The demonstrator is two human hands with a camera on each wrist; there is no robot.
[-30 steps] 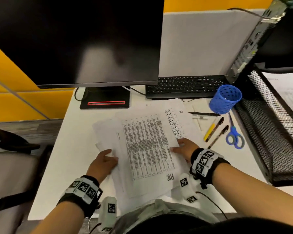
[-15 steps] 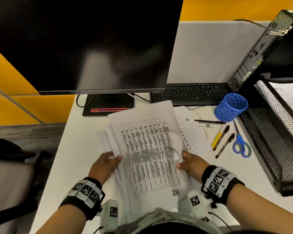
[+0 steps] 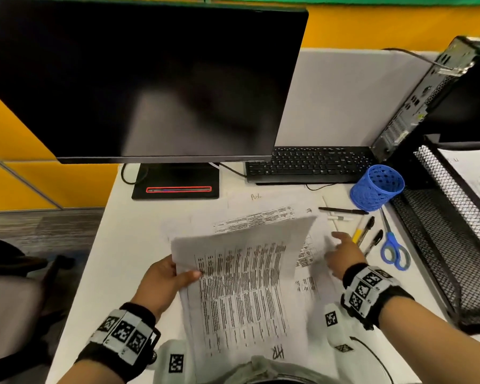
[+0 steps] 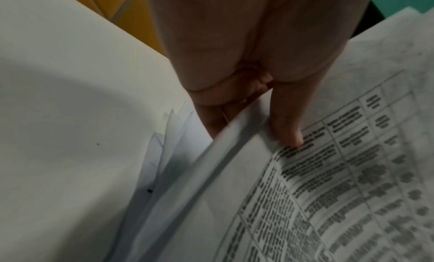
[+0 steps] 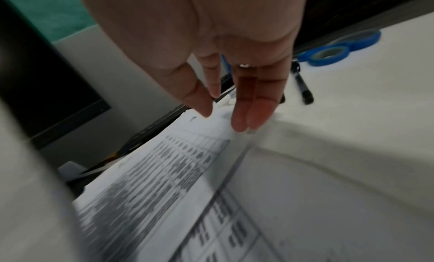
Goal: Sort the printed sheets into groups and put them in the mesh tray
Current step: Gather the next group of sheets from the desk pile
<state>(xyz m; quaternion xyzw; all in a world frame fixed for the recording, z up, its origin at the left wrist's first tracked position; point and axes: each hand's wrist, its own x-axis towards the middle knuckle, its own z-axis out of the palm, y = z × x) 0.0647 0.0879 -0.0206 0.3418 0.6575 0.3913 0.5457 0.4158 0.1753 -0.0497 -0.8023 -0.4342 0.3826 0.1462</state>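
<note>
My left hand (image 3: 169, 278) grips the left edge of a stack of printed sheets (image 3: 244, 281), thumb on the top table-printed page, fingers under it; the stack is lifted and curls toward me. In the left wrist view the thumb (image 4: 285, 125) presses the top sheet (image 4: 340, 182), with several loose pages fanned below. My right hand (image 3: 344, 253) hovers with straight fingers over other printed sheets (image 3: 261, 217) lying flat on the desk, holding nothing; the right wrist view shows its fingers (image 5: 244, 106) just above a sheet (image 5: 164, 182). The black mesh tray (image 3: 452, 239) stands at the right.
A blue pen cup (image 3: 377, 188), several pens (image 3: 365, 231) and blue scissors (image 3: 394, 252) lie between the sheets and the tray. A monitor (image 3: 150, 79), keyboard (image 3: 308, 164) and computer case (image 3: 427, 92) stand at the back. The tray's upper tier holds paper (image 3: 477, 176).
My left hand has lifted the stack off the desk and tilted it toward me. My right hand let go of its right edge and moved right, over the flat sheets.
</note>
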